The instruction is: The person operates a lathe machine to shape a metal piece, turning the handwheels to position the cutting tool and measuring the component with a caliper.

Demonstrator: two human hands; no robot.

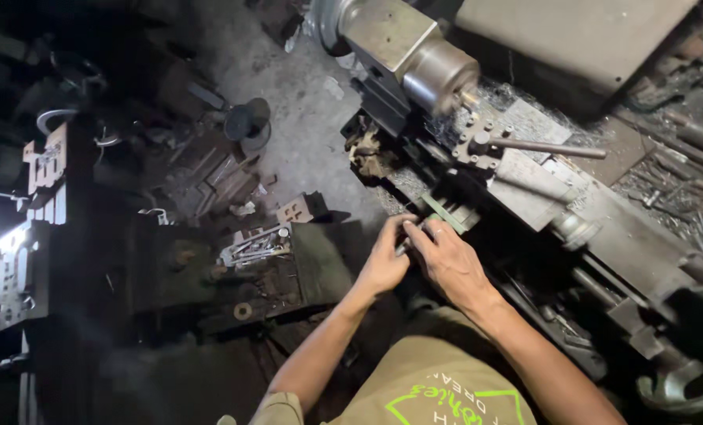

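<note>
Left hand (384, 264): fingers pinched on a small metal piece (404, 245), at the lathe carriage's (525, 189) near edge.
Right hand (446, 256): curled narrow, touching the same piece.
Chuck (440, 76): well apart.
Room: open concrete floor (304, 118) to the left.

left hand (384, 264) and right hand (448, 260) together, fingers curled, forearms extended

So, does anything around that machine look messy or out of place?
Yes: a heap of shiny metal shavings lies spilled over the lathe near the chuck. Loose tools and scrap parts are scattered beside it. The left hand and right hand meet at a small part, too hidden to identify.
</note>
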